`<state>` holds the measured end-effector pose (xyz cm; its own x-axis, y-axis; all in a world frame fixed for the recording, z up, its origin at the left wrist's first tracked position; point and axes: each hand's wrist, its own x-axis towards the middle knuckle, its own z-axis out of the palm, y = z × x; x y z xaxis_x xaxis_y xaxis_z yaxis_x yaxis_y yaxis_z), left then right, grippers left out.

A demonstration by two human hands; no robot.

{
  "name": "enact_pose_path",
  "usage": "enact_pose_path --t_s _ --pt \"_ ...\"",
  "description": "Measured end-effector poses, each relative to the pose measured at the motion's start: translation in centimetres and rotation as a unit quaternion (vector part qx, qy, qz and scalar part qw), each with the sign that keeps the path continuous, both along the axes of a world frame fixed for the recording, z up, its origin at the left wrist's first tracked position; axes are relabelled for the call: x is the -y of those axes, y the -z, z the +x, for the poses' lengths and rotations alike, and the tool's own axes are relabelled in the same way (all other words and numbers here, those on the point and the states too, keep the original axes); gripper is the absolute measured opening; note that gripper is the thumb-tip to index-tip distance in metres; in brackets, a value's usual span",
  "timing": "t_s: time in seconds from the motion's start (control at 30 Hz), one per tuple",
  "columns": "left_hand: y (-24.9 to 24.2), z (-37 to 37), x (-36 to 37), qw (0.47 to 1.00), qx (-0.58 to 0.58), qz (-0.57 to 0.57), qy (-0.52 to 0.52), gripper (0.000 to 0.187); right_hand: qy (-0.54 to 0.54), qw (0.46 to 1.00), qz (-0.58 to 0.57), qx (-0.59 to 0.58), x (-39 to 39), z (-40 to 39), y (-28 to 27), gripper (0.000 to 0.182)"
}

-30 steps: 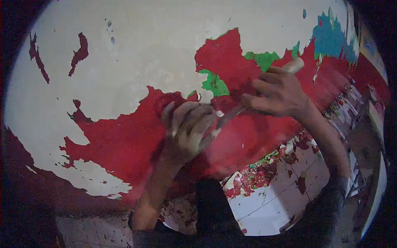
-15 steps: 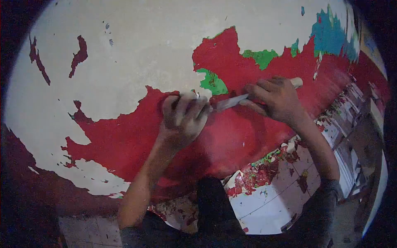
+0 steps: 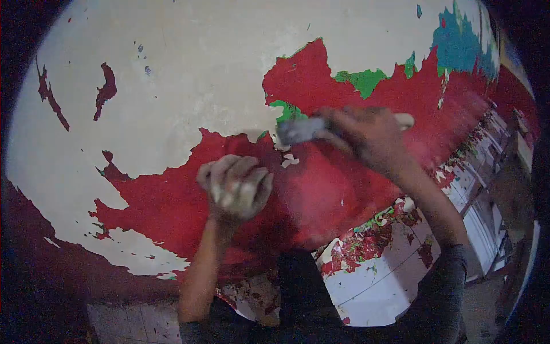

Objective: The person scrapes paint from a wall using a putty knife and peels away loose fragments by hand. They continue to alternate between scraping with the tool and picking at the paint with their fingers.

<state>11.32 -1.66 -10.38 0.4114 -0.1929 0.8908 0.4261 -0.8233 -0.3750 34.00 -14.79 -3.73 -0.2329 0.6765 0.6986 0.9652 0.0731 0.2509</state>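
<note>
A paint scraper [image 3: 299, 131] is in my right hand [image 3: 371, 135], its pale handle end poking out past the palm on the right. Its broad blade, blurred, lies across the lower part of a green patch [image 3: 288, 110] at the edge of the off-white paint [image 3: 177, 86]. Lower and to the left, my left hand [image 3: 236, 188] is curled closed in front of the exposed red layer [image 3: 329, 178]; what its fingers hold, if anything, is hidden. Small pale flakes [image 3: 290, 160] show just below the blade.
Blue paint [image 3: 458, 43] shows at the wall's upper right. Red, green and white chips [image 3: 366, 243] lie along the wall's foot on the tiled floor [image 3: 372, 292]. Long white pieces [image 3: 480, 229] lie at the right. My dark-clothed legs are at the bottom.
My left hand has drawn down and left, away from the paint edge and the blade. The scraper has shifted left and its blade has turned more face-on. Pale flakes now show below it.
</note>
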Motion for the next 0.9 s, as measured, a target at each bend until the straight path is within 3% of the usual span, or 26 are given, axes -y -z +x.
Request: enact_pose_path --t_s 0.17,0.23,0.33,0.43,0.63,0.73,0.83,0.9 --pt "0.4 -1.6 -1.0 0.993 0.114 -0.005 0.009 0.02 -0.045 0.999 0.01 -0.01 -0.3 1.1 -0.6 0.036" --pt "0.3 -1.9 -0.5 0.994 0.105 -0.007 0.005 0.018 -0.075 0.995 0.045 -0.048 -1.1 1.7 -0.6 0.036" --pt "0.5 -1.9 -0.7 0.992 0.122 -0.015 0.021 0.019 -0.055 0.998 0.003 -0.015 -1.1 -0.6 0.6 0.032" --pt "0.5 -2.1 -0.9 0.992 0.119 -0.025 0.033 0.022 -0.056 0.991 0.055 -0.104 -1.0 1.3 0.7 0.03" --pt "0.4 -2.3 -0.6 0.995 0.096 -0.021 0.032 0.02 -0.122 0.989 -0.079 -0.03 -1.3 -2.4 3.5 0.039" --pt "0.3 -2.4 -0.6 0.996 0.083 -0.025 0.022 0.023 -0.096 0.966 0.091 -0.22 -0.2 -0.1 2.0 0.037" --pt "0.4 -1.9 -0.4 0.997 0.062 -0.023 -0.035 0.027 0.01 0.961 0.093 -0.26 0.5 0.8 2.2 0.036" --pt "0.2 -1.2 -0.3 0.995 0.056 0.0 -0.08 0.033 0.023 0.962 0.084 -0.258 0.9 -0.3 3.0 0.035"
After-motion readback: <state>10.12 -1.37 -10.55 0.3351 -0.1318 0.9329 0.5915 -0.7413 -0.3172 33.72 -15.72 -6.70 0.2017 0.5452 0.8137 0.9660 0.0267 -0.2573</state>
